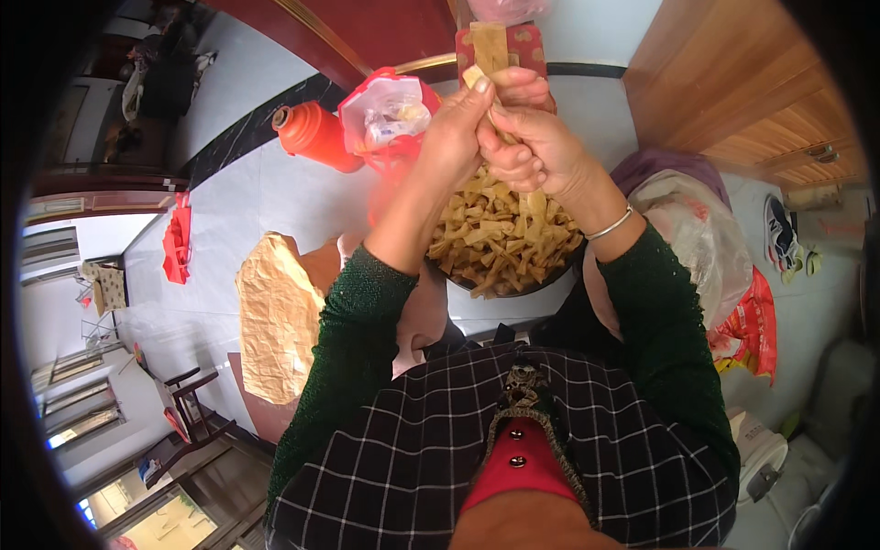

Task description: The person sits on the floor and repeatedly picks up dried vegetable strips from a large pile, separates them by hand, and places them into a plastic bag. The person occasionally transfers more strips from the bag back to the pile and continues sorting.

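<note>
My left hand [456, 133] and my right hand [543, 142] meet above a heap of short folded tan pieces [500, 234], which look like knotted bean-curd strips. Both are closed on a tan strip [473, 77]; its pale end sticks up past my left thumb, and the rest is partly covered by my fingers. The heap fills a dark round container [513, 294], mostly hidden under it. Just beyond my hands, a flat, wider tan sheet or stack of strips [489, 46] lies on a red patterned surface [529, 41].
To the left stand an orange-red flask [314, 136] and a red-and-white plastic bag [385, 110]. Crumpled brown paper [278, 316] lies nearer. At the right are a translucent plastic bag [701, 243], a red printed bag [756, 321] and a wooden cabinet [733, 87].
</note>
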Demonstrator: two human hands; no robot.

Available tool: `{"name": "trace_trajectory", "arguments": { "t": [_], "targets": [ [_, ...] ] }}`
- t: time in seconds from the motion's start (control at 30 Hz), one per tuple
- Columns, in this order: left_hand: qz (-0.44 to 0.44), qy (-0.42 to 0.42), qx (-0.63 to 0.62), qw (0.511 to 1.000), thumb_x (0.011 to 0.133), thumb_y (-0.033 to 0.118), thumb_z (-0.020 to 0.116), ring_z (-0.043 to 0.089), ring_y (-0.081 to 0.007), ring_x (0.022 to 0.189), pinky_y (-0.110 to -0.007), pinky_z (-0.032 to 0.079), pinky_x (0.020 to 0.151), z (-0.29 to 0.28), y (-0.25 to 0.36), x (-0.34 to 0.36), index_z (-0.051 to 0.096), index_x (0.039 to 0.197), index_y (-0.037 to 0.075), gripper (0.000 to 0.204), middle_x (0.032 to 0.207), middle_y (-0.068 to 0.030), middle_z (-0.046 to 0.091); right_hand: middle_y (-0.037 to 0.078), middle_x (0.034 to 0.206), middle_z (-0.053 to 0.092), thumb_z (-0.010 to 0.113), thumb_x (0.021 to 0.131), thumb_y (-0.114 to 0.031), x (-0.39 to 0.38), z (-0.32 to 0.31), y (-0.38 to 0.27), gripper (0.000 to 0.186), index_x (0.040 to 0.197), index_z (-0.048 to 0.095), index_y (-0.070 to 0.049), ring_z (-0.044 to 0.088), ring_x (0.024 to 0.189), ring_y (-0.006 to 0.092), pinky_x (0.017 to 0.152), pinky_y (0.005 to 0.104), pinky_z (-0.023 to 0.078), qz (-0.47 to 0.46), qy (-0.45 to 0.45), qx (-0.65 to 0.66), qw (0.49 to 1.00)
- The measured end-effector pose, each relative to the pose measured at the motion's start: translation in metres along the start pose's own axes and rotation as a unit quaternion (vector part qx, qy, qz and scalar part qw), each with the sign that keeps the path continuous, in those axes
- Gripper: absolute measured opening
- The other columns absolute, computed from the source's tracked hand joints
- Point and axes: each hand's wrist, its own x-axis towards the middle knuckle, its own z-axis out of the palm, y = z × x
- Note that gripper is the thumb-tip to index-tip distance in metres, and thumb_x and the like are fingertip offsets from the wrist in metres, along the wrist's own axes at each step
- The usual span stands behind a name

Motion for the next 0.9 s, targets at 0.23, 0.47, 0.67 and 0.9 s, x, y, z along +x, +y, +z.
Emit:
{"name": "trace_trajectory", "arguments": {
  "t": [0.23, 0.47, 0.67, 0.9],
  "targets": [
    [0.049, 0.189, -0.142, 0.970, 0.103, 0.026, 0.032, 0.045, -0.0155, 0.059, -0.030, 0.051, 0.068, -0.011, 0.008, 0.017, 0.049, 0.090, 0.006, 0.029, 0.062, 0.0009, 0.038, -0.008, 0.057, 0.039, 0.051, 0.099, -0.033, 0.010, 0.010, 0.001, 0.031, 0.088, 0.055, -0.004, 0.033, 0.041, 0.0010, 0.035, 0.0165, 0.026, -0.009, 0.175, -0.094, 0.980],
    [0.341, 0.212, 0.147, 0.904, 0.101, 0.028, 0.039, 0.053, -0.0182, 0.064, -0.028, 0.049, 0.065, -0.069, 0.018, 0.012, 0.058, 0.093, 0.002, 0.034, 0.070, -0.0024, 0.052, -0.007, 0.057, 0.039, 0.049, 0.100, -0.025, 0.012, 0.006, 0.003, 0.025, 0.093, 0.057, -0.003, 0.035, 0.045, 0.0005, 0.040, 0.0176, 0.030, -0.051, 0.167, -0.114, 0.978],
    [0.332, 0.145, 0.367, 0.857, 0.101, 0.028, 0.042, 0.061, -0.0255, 0.098, -0.032, 0.048, 0.086, -0.026, -0.032, 0.007, 0.065, 0.111, -0.001, 0.039, 0.107, -0.0147, 0.065, -0.002, 0.062, 0.052, 0.057, 0.094, -0.020, 0.018, -0.007, 0.017, 0.020, 0.089, 0.060, -0.001, 0.050, 0.052, 0.0076, 0.048, 0.0244, 0.038, -0.221, 0.286, -0.453, 0.815],
    [-0.092, 0.121, 0.112, 0.982, 0.078, 0.000, 0.048, 0.056, -0.0135, 0.094, -0.026, 0.044, 0.082, -0.033, -0.015, 0.005, 0.063, 0.113, -0.003, 0.039, 0.120, -0.0093, 0.056, 0.002, 0.053, 0.050, 0.061, 0.091, -0.023, 0.023, -0.021, 0.020, 0.027, 0.080, 0.058, 0.001, 0.052, 0.048, 0.0135, 0.047, 0.0315, 0.041, -0.240, 0.345, -0.628, 0.655]
  ]
}}
